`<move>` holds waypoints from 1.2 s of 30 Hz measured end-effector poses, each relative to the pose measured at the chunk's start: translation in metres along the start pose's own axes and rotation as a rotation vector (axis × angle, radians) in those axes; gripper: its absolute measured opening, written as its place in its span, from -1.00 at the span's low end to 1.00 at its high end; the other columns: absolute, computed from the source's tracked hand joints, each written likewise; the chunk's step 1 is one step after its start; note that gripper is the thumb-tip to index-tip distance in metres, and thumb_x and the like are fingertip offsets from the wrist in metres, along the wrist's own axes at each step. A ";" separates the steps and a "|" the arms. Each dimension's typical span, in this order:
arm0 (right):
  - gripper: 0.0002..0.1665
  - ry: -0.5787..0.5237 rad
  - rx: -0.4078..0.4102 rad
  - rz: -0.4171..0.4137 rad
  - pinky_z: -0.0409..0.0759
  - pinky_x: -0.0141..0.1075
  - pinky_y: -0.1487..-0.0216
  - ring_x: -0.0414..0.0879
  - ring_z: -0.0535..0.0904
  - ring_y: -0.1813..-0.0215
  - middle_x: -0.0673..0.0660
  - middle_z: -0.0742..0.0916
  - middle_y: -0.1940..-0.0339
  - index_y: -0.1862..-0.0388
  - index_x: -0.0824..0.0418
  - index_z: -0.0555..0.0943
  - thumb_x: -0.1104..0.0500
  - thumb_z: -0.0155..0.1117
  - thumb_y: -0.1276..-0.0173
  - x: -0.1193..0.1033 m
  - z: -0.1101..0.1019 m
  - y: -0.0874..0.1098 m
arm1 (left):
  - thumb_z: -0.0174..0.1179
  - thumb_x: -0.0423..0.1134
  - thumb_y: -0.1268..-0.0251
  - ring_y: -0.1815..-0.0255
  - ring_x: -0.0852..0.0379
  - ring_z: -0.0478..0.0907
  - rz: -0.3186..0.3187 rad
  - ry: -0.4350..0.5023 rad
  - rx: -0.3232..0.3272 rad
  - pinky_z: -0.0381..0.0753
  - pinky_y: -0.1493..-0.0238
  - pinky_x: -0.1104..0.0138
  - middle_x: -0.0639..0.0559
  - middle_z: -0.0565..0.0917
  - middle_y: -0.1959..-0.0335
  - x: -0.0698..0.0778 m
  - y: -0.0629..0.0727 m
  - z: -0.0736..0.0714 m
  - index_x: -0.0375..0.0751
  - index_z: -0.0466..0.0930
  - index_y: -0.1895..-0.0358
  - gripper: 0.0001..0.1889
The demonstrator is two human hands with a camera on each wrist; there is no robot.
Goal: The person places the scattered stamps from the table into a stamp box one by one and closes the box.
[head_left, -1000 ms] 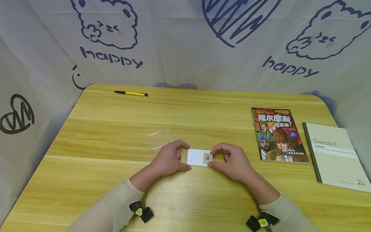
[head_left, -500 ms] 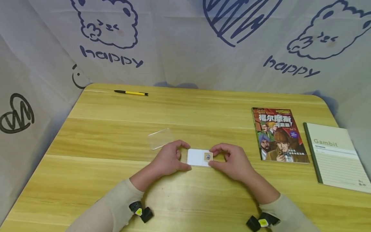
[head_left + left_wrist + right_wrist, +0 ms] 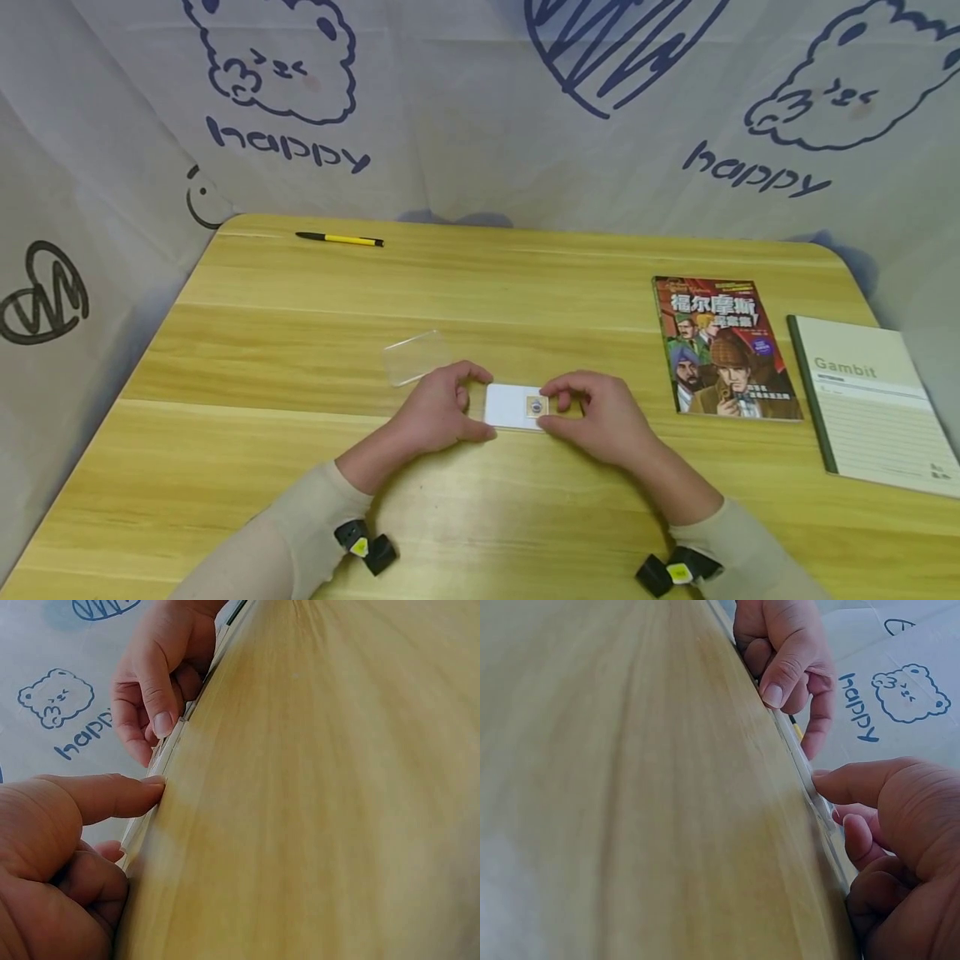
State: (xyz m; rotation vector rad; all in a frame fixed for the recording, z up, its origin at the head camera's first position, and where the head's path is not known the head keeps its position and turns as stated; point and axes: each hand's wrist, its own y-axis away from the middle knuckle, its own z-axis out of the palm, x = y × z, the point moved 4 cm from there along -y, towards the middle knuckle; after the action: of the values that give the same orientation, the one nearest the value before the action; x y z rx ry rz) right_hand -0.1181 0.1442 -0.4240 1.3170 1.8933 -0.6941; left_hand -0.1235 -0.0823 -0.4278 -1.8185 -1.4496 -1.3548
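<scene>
In the head view, a flat white rectangular piece (image 3: 506, 406) lies on the wooden table between both hands. Its exact kind is unclear. On its right end sits a small tan square piece (image 3: 536, 407) with a dark round mark. My left hand (image 3: 438, 408) holds the white piece's left end, thumb at the near edge and index finger at the far edge. My right hand (image 3: 600, 417) pinches the small square at the right end between thumb and index finger. The wrist views show both thumbs low beside the thin edge; the square is not distinguishable there.
A clear thin plastic sheet or cover (image 3: 415, 358) lies behind the left hand. A yellow and black pen (image 3: 340, 239) rests near the table's far edge. To the right are a comic-style book (image 3: 726, 350) and a notebook (image 3: 873, 408). A printed cloth (image 3: 480, 108) hangs behind the table.
Over the last half second my right hand and the small square have shifted very slightly left on the white piece. The left hand has stayed in place.
</scene>
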 end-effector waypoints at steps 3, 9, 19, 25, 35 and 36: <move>-0.72 -0.006 0.000 -0.002 0.31 -0.29 0.54 -0.13 0.34 0.59 -0.07 0.62 0.46 0.19 0.09 0.76 0.15 0.62 -0.10 0.000 0.000 0.000 | 0.62 -0.41 0.21 0.69 0.19 0.18 0.001 -0.003 -0.003 0.19 0.63 0.34 0.10 0.28 0.67 0.000 0.000 0.000 -0.24 0.55 -0.13 -0.31; -0.70 -0.020 0.000 0.008 0.30 -0.29 0.55 -0.12 0.34 0.59 -0.05 0.62 0.47 0.18 0.10 0.76 0.14 0.62 -0.09 0.001 0.000 0.000 | 0.63 -0.40 0.20 0.69 0.19 0.17 0.009 -0.012 -0.003 0.20 0.62 0.33 0.10 0.28 0.66 0.000 -0.001 0.000 -0.24 0.55 -0.13 -0.31; -0.62 -0.122 0.048 0.037 0.27 -0.33 0.61 -0.17 0.27 0.65 0.02 0.60 0.51 0.12 0.15 0.73 0.22 0.63 -0.06 -0.004 -0.006 0.003 | 0.62 -0.40 0.20 0.68 0.19 0.17 0.009 -0.013 -0.005 0.20 0.61 0.34 0.10 0.27 0.67 0.000 0.000 0.000 -0.25 0.54 -0.14 -0.31; -0.56 -0.123 0.097 0.089 0.41 -0.26 0.40 -0.12 0.29 0.60 0.07 0.53 0.55 0.01 0.15 0.71 0.21 0.61 -0.10 -0.006 -0.024 0.010 | 0.62 -0.42 0.21 0.69 0.20 0.15 0.012 -0.018 -0.004 0.19 0.62 0.34 0.11 0.25 0.68 0.001 0.000 0.000 -0.28 0.54 -0.14 -0.30; -0.50 0.074 0.083 0.155 0.39 -0.12 0.20 -0.11 0.30 0.55 0.01 0.40 0.63 -0.11 0.18 0.65 0.21 0.56 -0.17 0.016 -0.053 0.031 | 0.61 -0.42 0.20 0.70 0.20 0.14 0.014 -0.013 -0.003 0.19 0.61 0.34 0.12 0.23 0.69 0.001 0.000 -0.001 -0.28 0.54 -0.14 -0.31; -0.51 0.078 0.077 0.157 0.38 -0.11 0.20 -0.11 0.30 0.55 0.01 0.40 0.63 -0.11 0.19 0.65 0.23 0.55 -0.19 0.017 -0.054 0.032 | 0.61 -0.42 0.20 0.70 0.20 0.13 0.013 -0.011 -0.002 0.18 0.61 0.34 0.12 0.23 0.69 0.001 0.000 -0.001 -0.28 0.54 -0.14 -0.31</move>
State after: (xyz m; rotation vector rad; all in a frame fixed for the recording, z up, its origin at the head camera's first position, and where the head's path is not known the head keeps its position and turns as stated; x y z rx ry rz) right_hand -0.1053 0.2052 -0.4065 1.5435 1.8158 -0.6489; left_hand -0.1235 -0.0824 -0.4263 -1.8363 -1.4400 -1.3430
